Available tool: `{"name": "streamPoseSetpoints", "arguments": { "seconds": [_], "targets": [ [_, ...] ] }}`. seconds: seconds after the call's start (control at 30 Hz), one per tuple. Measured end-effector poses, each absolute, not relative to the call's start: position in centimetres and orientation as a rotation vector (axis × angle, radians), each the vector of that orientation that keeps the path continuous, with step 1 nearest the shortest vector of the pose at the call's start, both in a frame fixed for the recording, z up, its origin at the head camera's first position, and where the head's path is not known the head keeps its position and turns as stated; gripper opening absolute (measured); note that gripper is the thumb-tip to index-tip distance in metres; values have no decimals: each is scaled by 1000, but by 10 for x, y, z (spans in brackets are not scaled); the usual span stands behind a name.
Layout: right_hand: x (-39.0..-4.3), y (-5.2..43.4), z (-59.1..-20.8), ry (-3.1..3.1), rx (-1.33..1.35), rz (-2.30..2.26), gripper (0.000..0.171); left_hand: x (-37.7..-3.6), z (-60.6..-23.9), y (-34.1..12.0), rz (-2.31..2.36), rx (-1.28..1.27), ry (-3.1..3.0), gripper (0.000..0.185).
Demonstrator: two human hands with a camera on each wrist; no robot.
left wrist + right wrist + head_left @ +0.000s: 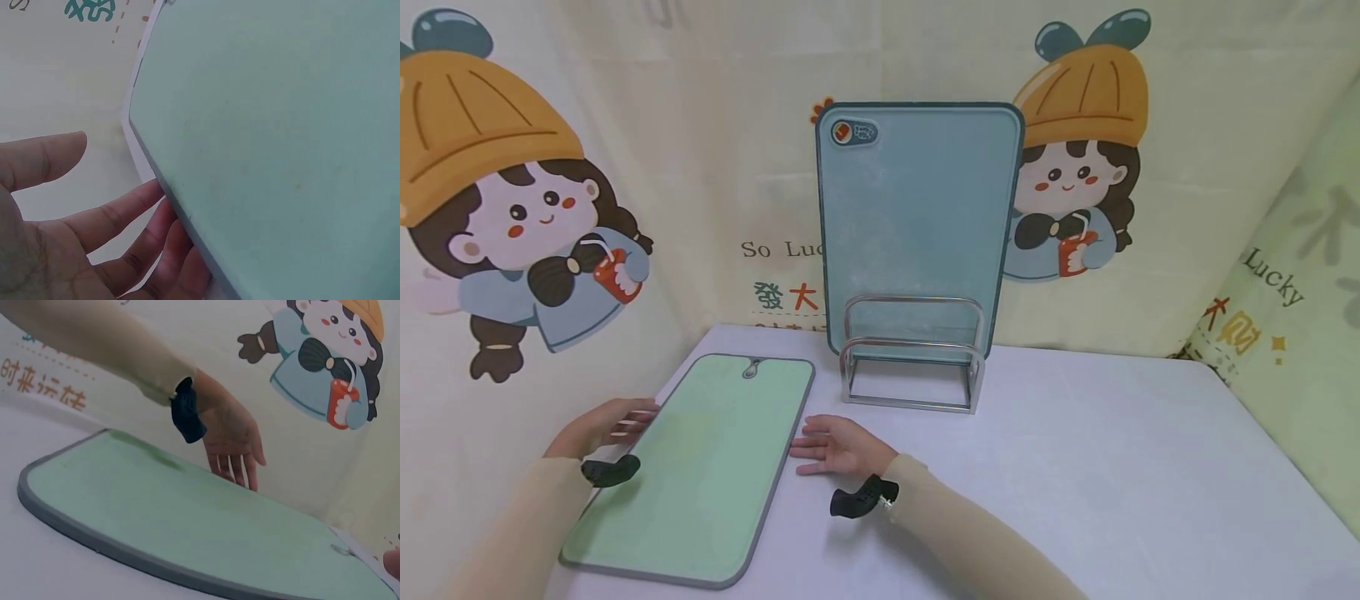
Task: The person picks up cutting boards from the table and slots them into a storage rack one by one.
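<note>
place: staged home-kitchen set | evidence: cartoon backdrop cloth (625, 167), metal rack (912, 358), cutting boards (917, 225)

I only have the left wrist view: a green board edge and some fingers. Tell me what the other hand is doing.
Observer: The right hand lies flat on the table, fingers straight, beside the right long edge of the green cutting board.
Operator: Report whether the board is lifted.
Observer: In the head view it looks flat on the table; the left hand is at its left edge, fingers straight.
Operator: Say what else is on the table.
Observer: A metal rack stands behind the green board, with a blue cutting board upright at its back.
</note>
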State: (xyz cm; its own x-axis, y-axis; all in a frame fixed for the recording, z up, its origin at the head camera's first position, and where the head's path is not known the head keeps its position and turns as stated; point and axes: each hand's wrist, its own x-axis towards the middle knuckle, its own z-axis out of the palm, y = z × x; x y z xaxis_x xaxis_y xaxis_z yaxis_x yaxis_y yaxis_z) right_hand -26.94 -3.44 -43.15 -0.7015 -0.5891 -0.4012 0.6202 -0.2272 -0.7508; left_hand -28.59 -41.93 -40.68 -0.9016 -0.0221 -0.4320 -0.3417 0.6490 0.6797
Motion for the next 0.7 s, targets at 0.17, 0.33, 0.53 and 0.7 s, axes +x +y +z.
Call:
{"name": "streamPoseSetpoints", "arguments": {
  "seconds": [0.17,0.33,0.53,0.7],
  "targets": [
    [-270,-41,-426,1264,100,-1976,55,-287,-409,-421,1227,-323,2433,70],
    [-269,-47,-420,1246,141,-1955,58,-287,-410,-423,1300,-338,2406,65],
    [-267,-52,-419,1232,141,-1957,60,-285,-409,-423,1325,-316,2382,64],
    [-267,-53,-422,1258,142,-1971,54,-285,-410,-424,1376,-370,2345,61]
  ]
}}
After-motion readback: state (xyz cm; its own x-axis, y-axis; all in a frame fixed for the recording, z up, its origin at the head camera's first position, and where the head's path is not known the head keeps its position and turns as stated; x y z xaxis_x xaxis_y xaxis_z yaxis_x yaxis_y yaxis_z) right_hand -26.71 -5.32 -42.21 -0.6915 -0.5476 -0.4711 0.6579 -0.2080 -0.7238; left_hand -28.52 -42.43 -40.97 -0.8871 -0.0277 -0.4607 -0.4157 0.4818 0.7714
